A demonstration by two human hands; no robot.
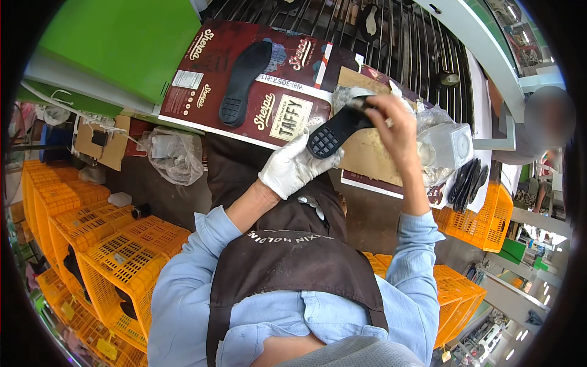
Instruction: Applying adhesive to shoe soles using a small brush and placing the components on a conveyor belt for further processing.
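Note:
My left hand (pixel 293 166), in a white glove, holds a black shoe sole (pixel 342 127) by its heel end. The heel shows a raised grid tread, and the sole slants up to the right. My bare right hand (pixel 391 122) is at the toe end with its fingers bent and drawn together; what they pinch, if anything, is hidden. A second black shoe sole (pixel 246 76) lies on the dark red printed cardboard (pixel 183 58), to the left of my hands. Beneath my right hand is a tan, stained piece of cardboard (pixel 367 160).
A clear plastic container (pixel 451 145) stands at the right, near several dark soles (pixel 468 185). Beyond the cardboard runs a metal roller conveyor (pixel 403 43) carrying a few pieces. Yellow crates (pixel 116 257) are stacked at the left, with another yellow crate (pixel 489 217) at right.

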